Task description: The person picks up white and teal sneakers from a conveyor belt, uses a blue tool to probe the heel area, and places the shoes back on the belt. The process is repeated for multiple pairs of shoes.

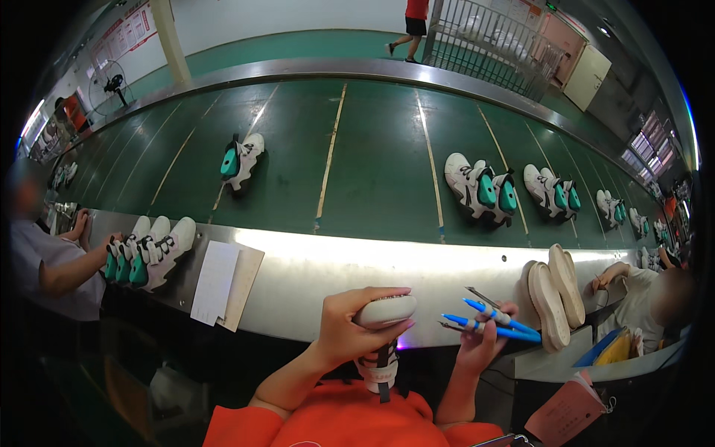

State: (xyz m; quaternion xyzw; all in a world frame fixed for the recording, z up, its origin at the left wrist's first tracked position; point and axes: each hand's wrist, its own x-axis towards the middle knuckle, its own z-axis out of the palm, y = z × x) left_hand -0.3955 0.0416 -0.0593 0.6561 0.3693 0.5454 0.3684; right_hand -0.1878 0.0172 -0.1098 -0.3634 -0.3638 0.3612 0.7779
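My left hand [339, 328] is closed round the toe end of a white shoe [387, 312], its fingers on the far side and thumb on the near side. The shoe hangs tilted toward my chest, with dark straps and a pale heel part below the hand. In my right hand [482, 344] are two blue pens [523, 336], tips pointing left, gripped between the fingers. A thin dark pointed tool [482, 297] sticks out above them, held in the same hand. The pens are apart from the shoe, to its right.
A steel ledge [298, 276] borders a green conveyor belt [372, 171] carrying white shoes with teal inserts [480, 190]. Pale soles [547, 305] stand at right, papers [216, 283] lie at left. A pink booklet [566, 410] is lower right. Co-workers sit on both sides; one touches shoes [160, 253].
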